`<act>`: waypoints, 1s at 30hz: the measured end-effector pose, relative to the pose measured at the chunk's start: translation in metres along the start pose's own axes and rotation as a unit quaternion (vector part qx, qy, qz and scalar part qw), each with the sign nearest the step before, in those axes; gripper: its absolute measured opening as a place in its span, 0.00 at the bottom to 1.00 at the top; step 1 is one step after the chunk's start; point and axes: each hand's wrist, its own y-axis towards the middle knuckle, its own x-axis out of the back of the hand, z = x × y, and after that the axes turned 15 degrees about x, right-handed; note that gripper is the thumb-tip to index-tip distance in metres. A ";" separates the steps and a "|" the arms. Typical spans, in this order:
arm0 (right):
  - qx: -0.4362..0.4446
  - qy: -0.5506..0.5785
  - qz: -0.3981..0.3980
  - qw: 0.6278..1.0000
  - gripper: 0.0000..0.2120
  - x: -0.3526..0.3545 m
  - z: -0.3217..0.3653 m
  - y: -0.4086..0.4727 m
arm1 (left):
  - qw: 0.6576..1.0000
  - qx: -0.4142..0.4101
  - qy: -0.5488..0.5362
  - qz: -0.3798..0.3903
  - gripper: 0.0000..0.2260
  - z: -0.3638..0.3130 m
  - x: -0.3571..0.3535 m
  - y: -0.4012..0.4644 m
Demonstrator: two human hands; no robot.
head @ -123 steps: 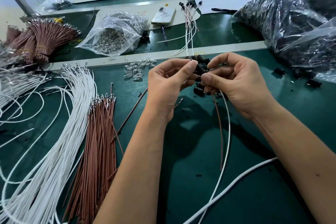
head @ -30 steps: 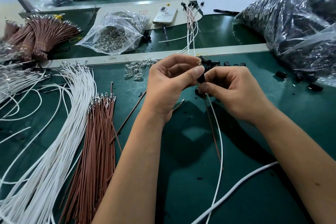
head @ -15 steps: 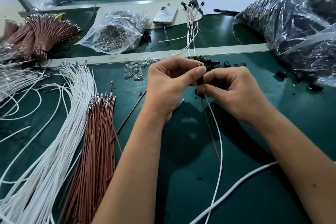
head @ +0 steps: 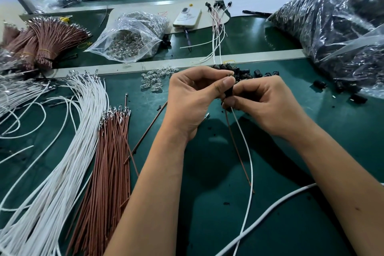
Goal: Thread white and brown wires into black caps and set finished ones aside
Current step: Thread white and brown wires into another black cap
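My left hand curls its fingers in, thumb and forefinger pinching the top of a black cap. My right hand grips the cap's lower end, fingers tightly bent round it. A white wire and a brown wire hang from the cap toward me over the green worktop. Just beyond my knuckles lies a heap of loose black caps. To my left lie a bundle of white wires and a bundle of brown wires; finished pieces rest farther back, near a phone
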 end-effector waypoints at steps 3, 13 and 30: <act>-0.004 0.019 -0.003 1.000 0.05 0.001 0.000 0.001 | 1.000 0.004 -0.009 0.005 0.07 0.000 0.000 0.000; -0.014 0.013 -0.001 1.000 0.05 0.002 0.004 0.001 | 1.000 0.010 -0.022 0.018 0.05 0.002 0.000 0.000; -0.011 -0.020 -0.014 1.000 0.03 0.000 0.005 0.001 | 0.999 -0.047 0.020 0.017 0.06 0.006 -0.001 0.003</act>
